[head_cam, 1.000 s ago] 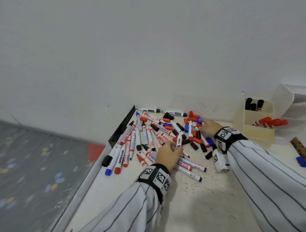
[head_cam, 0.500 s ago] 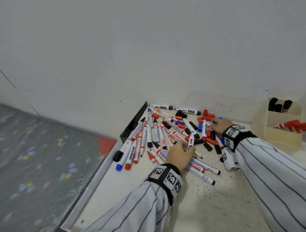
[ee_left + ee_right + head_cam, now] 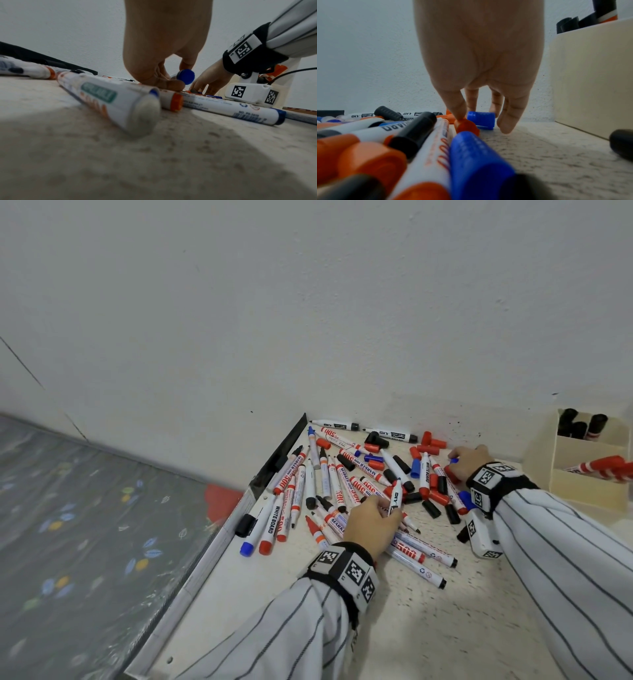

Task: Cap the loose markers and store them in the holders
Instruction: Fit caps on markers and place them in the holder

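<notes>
Many loose markers and red, black and blue caps (image 3: 363,474) lie piled in the table's back corner. My left hand (image 3: 371,520) pinches a white DIY marker (image 3: 395,497) and holds it tilted up over the pile. The marker's blue end (image 3: 186,78) shows in the left wrist view. My right hand (image 3: 468,461) reaches down at the pile's right edge. Its thumb and fingers close round a small blue cap (image 3: 481,119) that is low on the table, and the thumb also touches a red cap (image 3: 466,126). The beige holder (image 3: 582,484) stands at the right.
The holder has black-capped markers (image 3: 579,424) in the back cell and red-capped ones (image 3: 608,469) in front. The wall runs close behind the pile. A metal rim (image 3: 205,553) and a black strip (image 3: 281,453) mark the table's left edge, with floor beyond.
The head view has swung, so the pile sits further right and lower in the picture. Both hands stay at the same places on the pile, and the left still holds its marker.
</notes>
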